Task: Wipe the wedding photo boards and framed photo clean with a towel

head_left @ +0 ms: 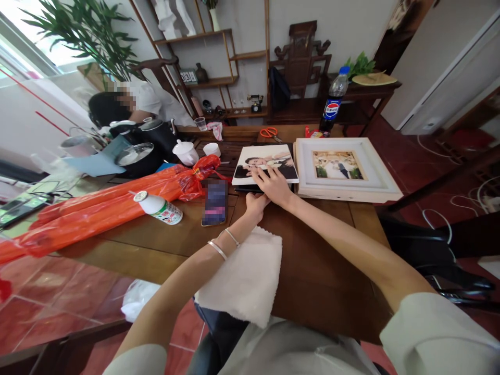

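Note:
My right hand (275, 186) lies flat on a photo panel (285, 152) with a picture of people on it, fingers spread over the picture. At the panel's front edge is my left hand (256, 204), partly under the right one; its fingers are mostly hidden, so I cannot see whether they grip. Dark material shows beneath the panel. To the right rests a stack of white picture frames (302, 169), the top one holding a photo of a couple. A white cloth (250, 276) hangs over the near table edge below my left wrist.
Left of my hands are a phone (215, 204), a tilted white bottle (158, 207) and a long red plastic-wrapped bundle (113, 205). Behind stand a white teapot (186, 152), a cup (211, 150), orange scissors (269, 133) and a cola bottle (333, 104). Another person (156, 99) leans at the far left.

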{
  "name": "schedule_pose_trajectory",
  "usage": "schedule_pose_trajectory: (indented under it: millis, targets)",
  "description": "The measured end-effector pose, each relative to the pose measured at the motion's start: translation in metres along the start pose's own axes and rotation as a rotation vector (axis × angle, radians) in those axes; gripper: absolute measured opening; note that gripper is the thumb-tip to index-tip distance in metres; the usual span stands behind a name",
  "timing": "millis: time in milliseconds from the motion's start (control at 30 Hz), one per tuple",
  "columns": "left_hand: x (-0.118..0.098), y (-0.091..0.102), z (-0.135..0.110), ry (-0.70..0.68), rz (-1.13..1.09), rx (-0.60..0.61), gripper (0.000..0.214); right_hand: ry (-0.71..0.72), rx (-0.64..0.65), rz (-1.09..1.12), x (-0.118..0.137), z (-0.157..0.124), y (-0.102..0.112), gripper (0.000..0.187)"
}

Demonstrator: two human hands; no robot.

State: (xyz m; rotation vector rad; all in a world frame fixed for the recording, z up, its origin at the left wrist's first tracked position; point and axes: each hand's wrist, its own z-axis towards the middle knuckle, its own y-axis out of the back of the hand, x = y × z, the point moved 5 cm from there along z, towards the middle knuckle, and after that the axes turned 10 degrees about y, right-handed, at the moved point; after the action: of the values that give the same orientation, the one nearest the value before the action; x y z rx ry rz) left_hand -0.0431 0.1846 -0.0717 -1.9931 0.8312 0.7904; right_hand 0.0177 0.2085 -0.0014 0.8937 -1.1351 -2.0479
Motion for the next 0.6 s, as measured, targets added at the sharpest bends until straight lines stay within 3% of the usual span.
schedule_pose_trajectory:
  millis: [600]
  targets:
    - [0.005,0.011,0.006,-0.080,0.034,0.068,0.036,-0.282,0.340,0.229,0.016,0.014,-0.006,0.056]
